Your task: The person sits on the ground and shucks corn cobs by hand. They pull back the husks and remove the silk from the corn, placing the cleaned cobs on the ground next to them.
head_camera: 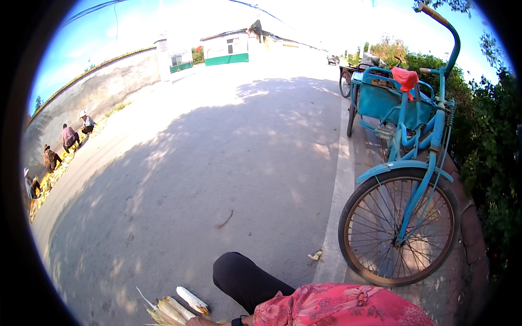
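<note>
At the bottom edge, my right hand (200, 322) reaches left from a pink floral sleeve (338, 305), with a black band at the wrist. Only its upper part shows, against several ears of corn in pale, dry husks (173, 311); its grip is cut off by the frame. One whitish ear of corn (191, 300) lies just above them on the pavement, its lower end brownish orange. My knee in black trousers (244, 277) is bent above the forearm. My left hand is out of view.
A blue cargo tricycle (420, 195) stands at the right beside a hedge (497, 175), with another vehicle behind it. A twig (225, 219) lies on the grey road (228, 163). Far left, several people crouch by heaped corn (51, 179) along a wall (102, 77).
</note>
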`<move>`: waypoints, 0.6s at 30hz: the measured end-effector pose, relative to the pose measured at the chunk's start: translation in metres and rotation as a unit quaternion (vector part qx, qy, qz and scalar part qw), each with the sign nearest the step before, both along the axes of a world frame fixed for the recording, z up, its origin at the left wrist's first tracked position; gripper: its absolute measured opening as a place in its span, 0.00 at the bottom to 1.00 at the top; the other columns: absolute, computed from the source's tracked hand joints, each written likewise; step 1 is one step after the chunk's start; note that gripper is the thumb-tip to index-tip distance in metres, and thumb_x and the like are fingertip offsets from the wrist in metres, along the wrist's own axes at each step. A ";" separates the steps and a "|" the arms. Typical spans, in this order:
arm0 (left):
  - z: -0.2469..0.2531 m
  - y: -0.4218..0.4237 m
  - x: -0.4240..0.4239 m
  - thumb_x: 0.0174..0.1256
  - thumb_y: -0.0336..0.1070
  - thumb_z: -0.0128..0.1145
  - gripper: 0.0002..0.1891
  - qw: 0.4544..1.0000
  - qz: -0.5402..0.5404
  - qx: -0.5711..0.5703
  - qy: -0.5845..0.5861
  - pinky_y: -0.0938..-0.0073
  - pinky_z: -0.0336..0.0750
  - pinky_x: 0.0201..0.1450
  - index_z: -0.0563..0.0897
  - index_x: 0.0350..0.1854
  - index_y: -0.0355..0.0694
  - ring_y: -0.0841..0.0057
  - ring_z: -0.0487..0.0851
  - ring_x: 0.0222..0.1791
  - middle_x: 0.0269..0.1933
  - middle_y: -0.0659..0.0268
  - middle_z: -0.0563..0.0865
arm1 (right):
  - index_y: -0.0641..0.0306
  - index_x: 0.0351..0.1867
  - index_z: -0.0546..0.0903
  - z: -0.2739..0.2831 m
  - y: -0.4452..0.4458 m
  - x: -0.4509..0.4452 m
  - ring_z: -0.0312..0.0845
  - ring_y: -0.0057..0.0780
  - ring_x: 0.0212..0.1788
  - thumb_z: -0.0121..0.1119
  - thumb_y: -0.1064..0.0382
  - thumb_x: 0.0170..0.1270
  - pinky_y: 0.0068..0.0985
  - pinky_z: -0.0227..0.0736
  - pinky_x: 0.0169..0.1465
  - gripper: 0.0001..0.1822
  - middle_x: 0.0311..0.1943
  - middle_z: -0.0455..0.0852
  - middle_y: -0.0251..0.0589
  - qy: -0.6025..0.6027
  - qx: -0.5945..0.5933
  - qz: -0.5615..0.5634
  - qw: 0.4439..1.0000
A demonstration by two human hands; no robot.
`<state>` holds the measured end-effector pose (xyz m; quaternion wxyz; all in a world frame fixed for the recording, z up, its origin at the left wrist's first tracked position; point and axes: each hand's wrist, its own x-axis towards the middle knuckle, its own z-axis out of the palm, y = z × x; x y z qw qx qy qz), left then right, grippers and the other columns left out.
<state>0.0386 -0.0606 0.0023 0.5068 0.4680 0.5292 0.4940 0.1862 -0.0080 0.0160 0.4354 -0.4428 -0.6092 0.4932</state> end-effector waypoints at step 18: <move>-0.008 0.007 -0.024 0.67 0.35 0.48 0.18 0.968 0.071 -0.038 -0.237 0.68 0.80 0.42 0.69 0.57 0.33 0.64 0.80 0.42 0.49 0.53 0.77 | 0.66 0.34 0.78 0.048 -0.019 0.017 0.64 0.15 0.17 0.62 0.65 0.54 0.18 0.60 0.21 0.09 0.19 0.74 0.28 0.460 -0.221 0.069 0.857</move>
